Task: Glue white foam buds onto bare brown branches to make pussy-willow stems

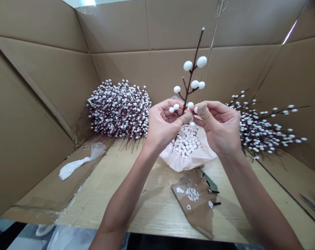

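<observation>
My left hand (164,122) is closed round the lower part of a brown artificial berry stem (190,78), which stands upright and leans slightly right. White berries sit on several of its side twigs; one short twig (184,81) and the stem's top carry none. Beside it, my right hand (216,125) pinches a white berry (196,109) between thumb and fingers, close to the stem. Both thumbs are wrapped in tan tape. Below my hands, loose white berries (186,140) lie in a pale paper-like wrapping (173,161).
A dense pile of berry stems (119,109) lies at the left back, a smaller bunch (269,133) at right. On the table are a cardboard piece (190,208) with white glue-like smears and short dark twigs, a white bag (80,163) and scissors (312,205). Cardboard walls (121,27) surround the table.
</observation>
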The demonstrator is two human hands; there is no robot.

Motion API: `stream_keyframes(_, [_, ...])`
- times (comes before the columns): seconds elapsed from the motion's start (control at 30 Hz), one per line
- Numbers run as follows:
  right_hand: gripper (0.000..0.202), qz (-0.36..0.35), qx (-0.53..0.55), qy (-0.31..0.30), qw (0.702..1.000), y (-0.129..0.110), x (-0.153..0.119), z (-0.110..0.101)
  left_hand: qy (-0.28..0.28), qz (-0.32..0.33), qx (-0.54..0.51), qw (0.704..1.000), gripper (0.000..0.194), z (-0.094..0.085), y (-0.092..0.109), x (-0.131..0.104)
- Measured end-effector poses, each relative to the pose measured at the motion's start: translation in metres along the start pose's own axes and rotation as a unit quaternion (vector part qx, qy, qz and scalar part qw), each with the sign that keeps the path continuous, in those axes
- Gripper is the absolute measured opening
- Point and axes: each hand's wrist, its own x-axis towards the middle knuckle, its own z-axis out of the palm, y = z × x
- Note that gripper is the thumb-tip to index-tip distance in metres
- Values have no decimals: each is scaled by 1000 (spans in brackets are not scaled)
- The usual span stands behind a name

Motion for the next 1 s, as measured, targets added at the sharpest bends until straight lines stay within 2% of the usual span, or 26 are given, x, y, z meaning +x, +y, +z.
stream_keyframes(0.3, [18, 25, 54, 6, 998, 6, 2, 1, -1, -17, -2, 1000, 29, -3, -3, 4])
stream_keyframes(0.5, [27, 79, 84, -55, 992, 0, 8, -8, -15, -56, -34, 998, 28, -12, -4, 8])
stream_keyframes(0.6, [37, 118, 66, -131, 982, -6, 10, -21, -13, -77, -78, 994, 29, -18, -8, 12])
stream_keyframes(0.7, [56, 193, -32, -286, 938, -7, 10, -30, -7, -105, -134, 985, 34, -24, -10, 18])
stream_keyframes(0.73, [56, 211, -61, -329, 918, -6, 9, -30, -5, -113, -151, 982, 35, -26, -11, 19])
stream_keyframes(0.8, [43, 231, -90, -388, 888, -1, 6, -26, -3, -130, -174, 976, 36, -28, -12, 22])
stream_keyframes(0.87, [30, 241, -85, -414, 874, 4, 2, -18, -3, -140, -189, 972, 35, -30, -14, 23])
stream_keyframes(1.0, [33, 251, -51, -413, 874, 10, -1, -7, -19, -160, -206, 965, 29, -32, -17, 24])
